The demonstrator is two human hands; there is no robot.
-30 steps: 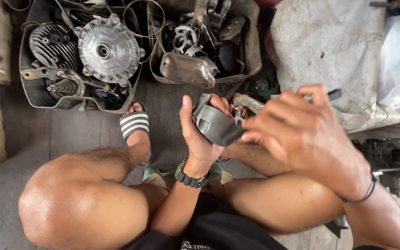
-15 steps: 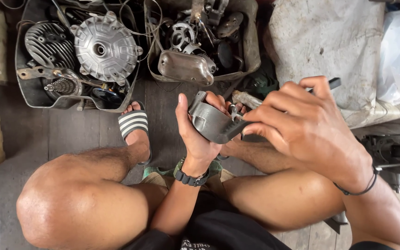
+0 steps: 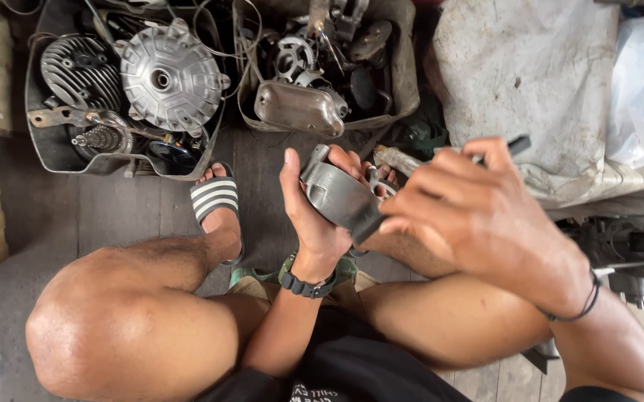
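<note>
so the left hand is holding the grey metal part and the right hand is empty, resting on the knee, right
Not quite. The left hand does hold the grey metal part, but the right hand is not empty or on the knee: the head view shows it raised beside the part, gripping a thin dark tool.

This was a repair workshop: plastic bins (image 3: 46, 152) of engine parts, a finned cylinder (image 3: 76, 71) and a hub (image 3: 169, 74), sat on a plank floor (image 3: 113, 216).
</note>
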